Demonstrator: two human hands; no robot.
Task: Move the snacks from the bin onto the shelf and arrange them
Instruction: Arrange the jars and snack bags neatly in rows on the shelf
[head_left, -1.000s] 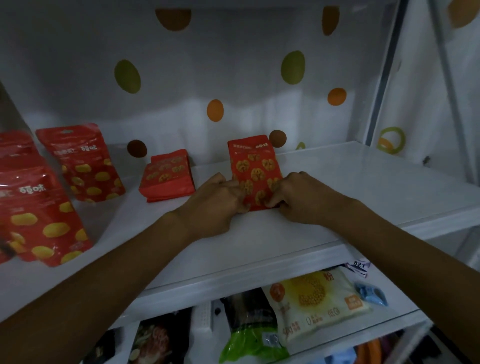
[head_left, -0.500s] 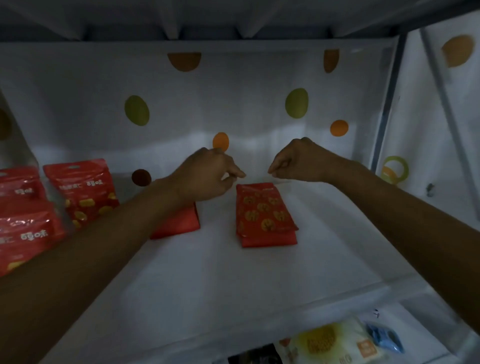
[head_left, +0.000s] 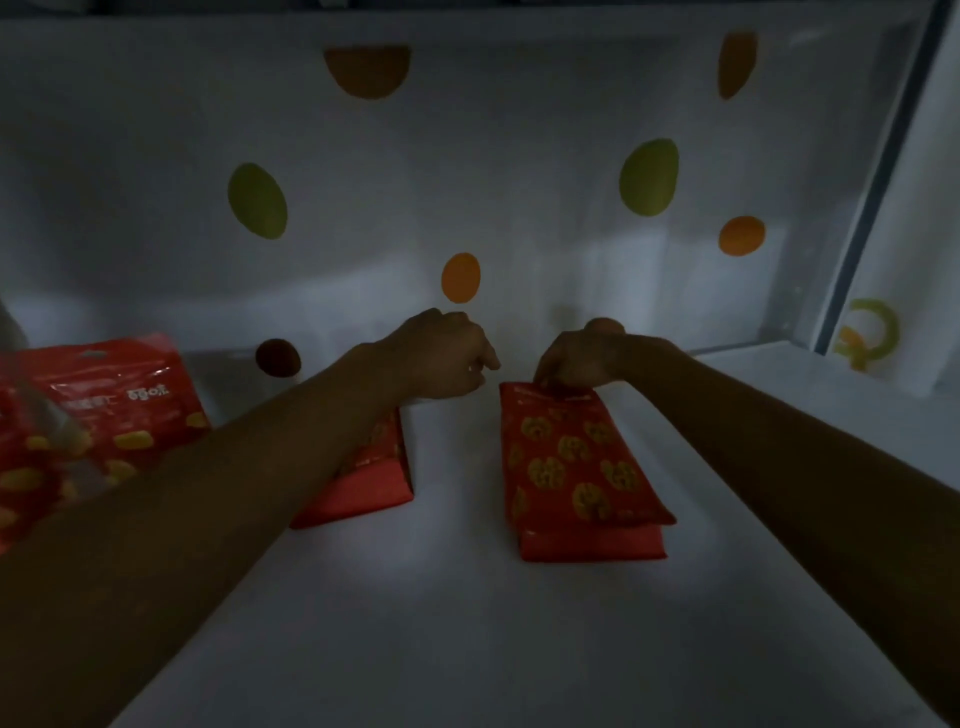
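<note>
White shelf (head_left: 467, 623) fills the lower frame. Large red snack pouches (head_left: 104, 415) at left edge. Red walnut packets (head_left: 571, 467) stacked flat, centre-right. Another red packet (head_left: 363, 493) lies partly under the left forearm. Right hand (head_left: 576, 358) pinches the stack's far edge. Left hand (head_left: 441, 358) curled, holding nothing.

White Chinese lettering on the left red snack bag (head_left: 111, 400) is too blurred to read.
</note>
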